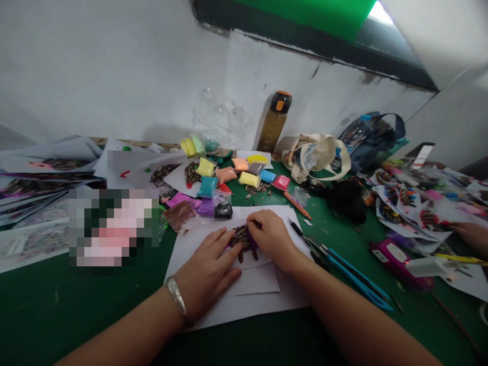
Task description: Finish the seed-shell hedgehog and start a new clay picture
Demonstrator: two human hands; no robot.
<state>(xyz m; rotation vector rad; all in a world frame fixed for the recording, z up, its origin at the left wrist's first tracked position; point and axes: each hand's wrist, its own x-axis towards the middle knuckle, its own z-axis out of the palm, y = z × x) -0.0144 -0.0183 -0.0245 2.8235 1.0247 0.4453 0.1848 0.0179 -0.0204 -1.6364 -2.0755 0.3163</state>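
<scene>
White paper sheets point(224, 310) lie in front of me on the green table. On the top piece of paper is a small seed picture point(240, 237), with dark striped sunflower seeds set over purple and brown legs below. My left hand point(206, 267) rests flat on the paper, fingers stretched, their tips at the seeds' left side. At the picture's upper right, my right hand point(272, 236) has thumb and fingers pinched together; what they hold is hidden. Just beyond are a bag of black clay point(222, 205) and loose sunflower seeds point(257, 190).
Coloured clay packets point(249, 179) lie behind the paper. Blue scissors-like tweezers point(358, 279) and a black pen point(301, 231) are on the right. A bottle point(275, 122) and cloth bag point(316, 157) stand by the wall. Another person's hand point(470, 236) is at far right.
</scene>
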